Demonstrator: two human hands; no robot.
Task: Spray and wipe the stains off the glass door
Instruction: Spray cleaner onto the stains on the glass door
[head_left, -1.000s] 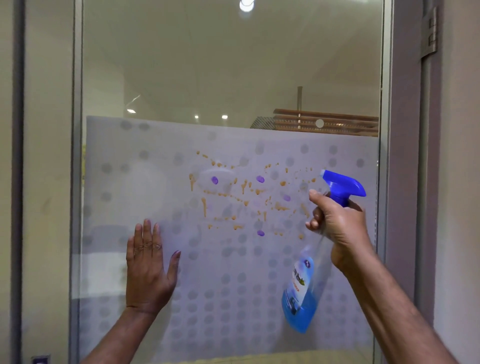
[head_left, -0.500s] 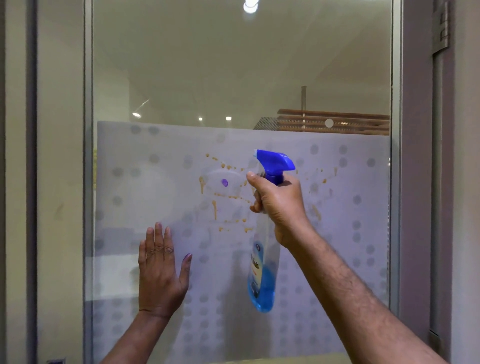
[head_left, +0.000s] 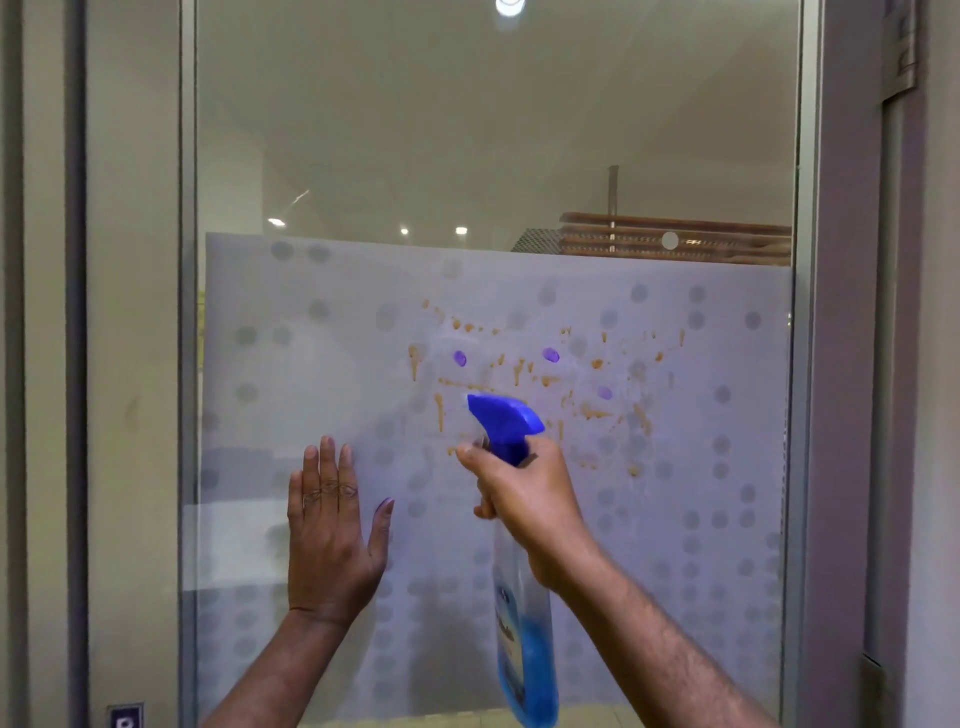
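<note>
Glass door (head_left: 493, 130) fills the view; upper part clear, lower part covered by frosted film (head_left: 311, 389) with a grey dot pattern. Grey frame (head_left: 852, 364) along the right edge. Brown drip stains (head_left: 592, 410) and a few purple spots (head_left: 550, 355) scattered across the middle of the film. Left hand (head_left: 332, 530) flat on the glass, fingers together and pointing up, thumb out, holding nothing; lower left of the stains. Right hand (head_left: 524, 499) closed round the neck of a spray bottle (head_left: 524, 649), index finger at the trigger. Bottle clear with blue liquid low down; blue nozzle (head_left: 501, 415) points left, just in front of the stained patch.
</note>
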